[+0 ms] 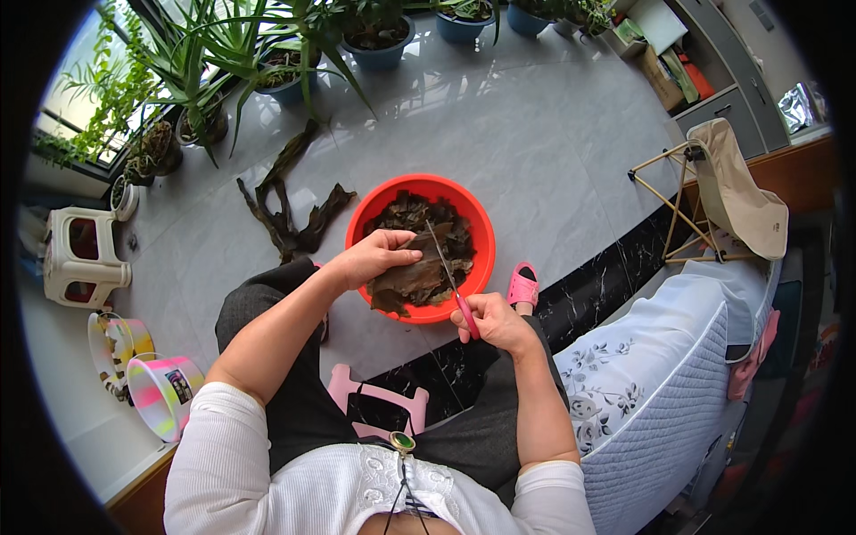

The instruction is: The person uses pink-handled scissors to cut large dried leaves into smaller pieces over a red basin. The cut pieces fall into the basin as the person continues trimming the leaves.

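Note:
In front of me on the floor stands a round red plastic basin (487, 231). Cut dark brown pieces of what looks like dried kelp (401, 210) lie heaped inside it. My left hand (371, 259) pinches a wide brown kelp sheet (418, 275) over the basin, thumb on top. In my right hand (500, 322) is a pair of scissors (444, 263) with pink handles, fingers through the loops. Their blades point away from me, along the right side of the sheet; how far apart they are is unclear. Long uncut kelp strips (284, 224) lie on the tiles left of the basin.
Potted plants (378, 50) line the far side by the window. A pink plastic stool (378, 401) is between my legs. Left are a white stool (90, 257) and a bright plastic bucket (167, 394). A folding chair (732, 190) and a quilted, flowered cover (642, 374) are right.

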### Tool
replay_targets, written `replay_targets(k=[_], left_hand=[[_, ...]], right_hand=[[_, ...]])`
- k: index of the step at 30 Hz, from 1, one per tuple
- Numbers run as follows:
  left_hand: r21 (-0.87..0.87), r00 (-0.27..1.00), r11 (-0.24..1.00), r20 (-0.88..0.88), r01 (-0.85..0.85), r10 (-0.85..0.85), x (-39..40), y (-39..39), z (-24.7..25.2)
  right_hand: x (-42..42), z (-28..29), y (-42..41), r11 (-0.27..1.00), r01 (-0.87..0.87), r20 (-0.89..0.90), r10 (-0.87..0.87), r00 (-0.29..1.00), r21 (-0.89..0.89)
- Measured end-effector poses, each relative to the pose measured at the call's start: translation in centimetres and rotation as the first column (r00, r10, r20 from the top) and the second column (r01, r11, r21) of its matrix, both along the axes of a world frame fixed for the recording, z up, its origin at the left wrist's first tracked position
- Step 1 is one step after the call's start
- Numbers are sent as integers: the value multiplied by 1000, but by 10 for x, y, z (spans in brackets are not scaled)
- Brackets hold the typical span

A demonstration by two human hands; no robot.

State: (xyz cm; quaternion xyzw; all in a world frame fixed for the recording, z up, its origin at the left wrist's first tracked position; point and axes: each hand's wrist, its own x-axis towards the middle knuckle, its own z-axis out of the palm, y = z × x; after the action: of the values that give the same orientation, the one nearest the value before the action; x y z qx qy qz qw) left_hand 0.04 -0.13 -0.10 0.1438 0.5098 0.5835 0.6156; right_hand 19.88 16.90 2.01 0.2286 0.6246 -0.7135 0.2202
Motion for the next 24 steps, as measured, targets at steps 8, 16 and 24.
replay_targets(k=[8, 16, 24], left_hand=[[22, 994, 994, -28, 109, -108, 3, 0, -7], [10, 994, 999, -98, -40, 41, -10, -3, 0], [59, 939, 992, -332, 113, -87, 12, 0, -7]], right_hand=[[0, -6, -2, 999, 35, -21, -36, 999, -19], [-3, -20, 5, 965, 241, -157, -223, 962, 103], [-26, -15, -9, 901, 433, -356, -392, 848, 39]])
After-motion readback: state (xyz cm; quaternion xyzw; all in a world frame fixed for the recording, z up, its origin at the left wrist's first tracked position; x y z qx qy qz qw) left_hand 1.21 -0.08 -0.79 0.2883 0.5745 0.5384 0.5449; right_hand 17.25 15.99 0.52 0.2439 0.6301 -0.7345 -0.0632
